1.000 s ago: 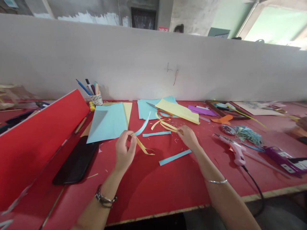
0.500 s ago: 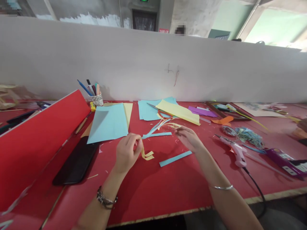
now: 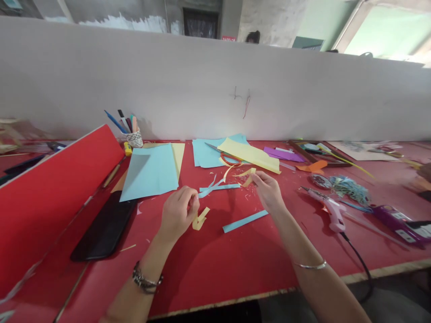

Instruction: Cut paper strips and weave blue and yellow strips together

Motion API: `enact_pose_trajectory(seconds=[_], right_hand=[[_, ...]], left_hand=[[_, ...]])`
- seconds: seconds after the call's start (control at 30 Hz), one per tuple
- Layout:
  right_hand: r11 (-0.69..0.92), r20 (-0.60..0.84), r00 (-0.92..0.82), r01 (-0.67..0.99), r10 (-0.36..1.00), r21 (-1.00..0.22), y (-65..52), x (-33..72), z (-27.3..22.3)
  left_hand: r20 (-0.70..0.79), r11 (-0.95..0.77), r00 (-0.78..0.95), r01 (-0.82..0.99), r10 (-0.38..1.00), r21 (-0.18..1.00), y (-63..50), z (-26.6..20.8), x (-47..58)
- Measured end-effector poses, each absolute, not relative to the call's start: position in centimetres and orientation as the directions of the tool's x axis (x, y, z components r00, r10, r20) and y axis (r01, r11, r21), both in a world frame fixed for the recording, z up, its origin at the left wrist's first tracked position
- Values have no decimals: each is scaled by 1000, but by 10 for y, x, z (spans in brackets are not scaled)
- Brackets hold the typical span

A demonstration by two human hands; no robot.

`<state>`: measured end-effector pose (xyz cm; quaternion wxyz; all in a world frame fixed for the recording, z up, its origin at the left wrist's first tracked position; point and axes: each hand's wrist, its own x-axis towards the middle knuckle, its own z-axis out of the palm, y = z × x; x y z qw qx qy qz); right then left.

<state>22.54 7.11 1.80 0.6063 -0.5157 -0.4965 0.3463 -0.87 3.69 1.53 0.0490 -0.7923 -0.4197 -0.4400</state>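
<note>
Left hand: the thumb and fingers pinch thin blue strips [image 3: 211, 189] and a yellow strip [image 3: 198, 220] on the left hand [image 3: 178, 213]'s near side; the pinched ends are tucked inside, so I cannot see how they join.
Right hand: the fingers of the right hand [image 3: 270, 193] pinch a bent yellow piece [image 3: 248, 176]; its held end is hidden.
Curly bits: thin paper curls lie between the hands, too tangled to tell which strip each belongs to.
Flat blue strips: one [image 3: 226, 187] lies just past the held blue ones, and another [image 3: 245, 221] lies nearer on the red tabletop [image 3: 215, 264].
Scissors: the middle of the scissors [image 3: 230, 160] is hidden under a yellow sheet [image 3: 251, 154]; a blade and the orange handles poke out.
Black flat thing: the far end of the black flat thing [image 3: 101, 233] is covered by blue paper [image 3: 150, 172].
Purple box: the purple box [image 3: 399, 222] is cut off at the right side.
What changed: half a second ago the blue strips reached up near the scissors; now they sit lower. The yellow ends have curled closer to the left hand, and the right hand has moved a little away from it.
What stayed: both flat blue strips.
</note>
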Motion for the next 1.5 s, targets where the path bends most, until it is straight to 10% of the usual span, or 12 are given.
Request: enact_pose_trajectory(seconds=[1.5], right_hand=[[200,173,185,-137,967,-970,71,222,17]], left_hand=[[822,-737,303,648,483,194,32,18,-7]])
